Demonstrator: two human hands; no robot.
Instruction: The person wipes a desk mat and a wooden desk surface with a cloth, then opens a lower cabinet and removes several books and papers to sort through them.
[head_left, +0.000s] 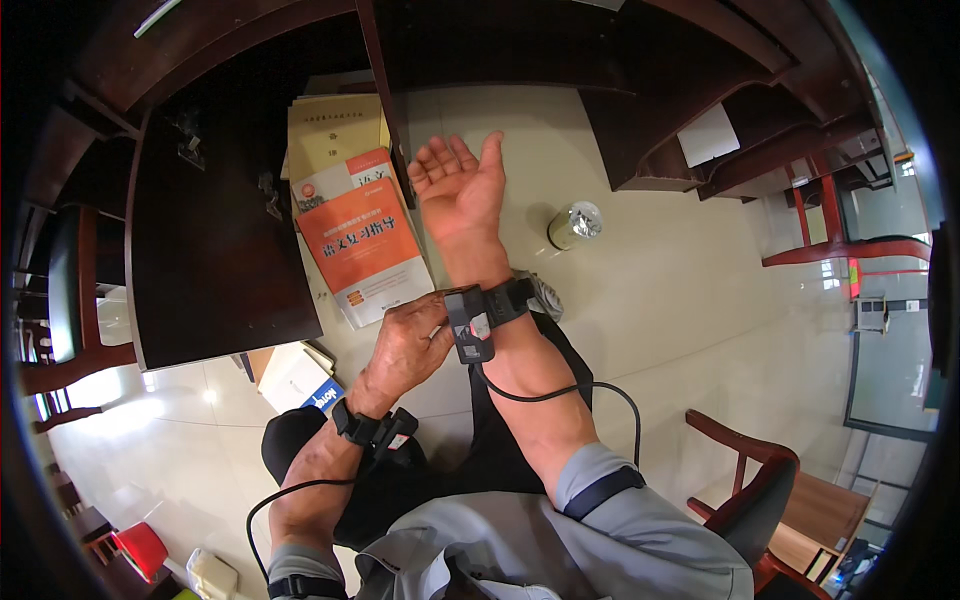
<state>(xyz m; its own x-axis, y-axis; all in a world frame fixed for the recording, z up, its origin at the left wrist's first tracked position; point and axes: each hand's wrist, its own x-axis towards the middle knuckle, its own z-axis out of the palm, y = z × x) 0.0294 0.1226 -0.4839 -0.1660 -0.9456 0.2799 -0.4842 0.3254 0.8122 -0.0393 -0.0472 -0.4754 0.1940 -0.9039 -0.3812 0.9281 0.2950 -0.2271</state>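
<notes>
My right hand (461, 191) is held out palm up, with its fingers loosely spread and nothing in them. A black wrist strap (511, 301) circles that forearm and carries a black box-shaped device (471, 330) with stickers and a cable. The fingers of my left hand (411, 346) grip this device at its left edge; some fingertips are hidden behind it. A second strapped device (379, 427) sits on my left wrist. Beyond the left hand lie an orange and white textbook (367, 251), another textbook (352, 174) and a yellowish booklet (334, 131), overlapping in a stack.
A dark wooden cabinet door (217, 247) stands open at left, with notebooks (300, 379) below its edge. On the tiled floor stands a foil-topped container (576, 225). Dark desk panels (652, 142) border the far side. A wooden armchair (750, 480) is at lower right.
</notes>
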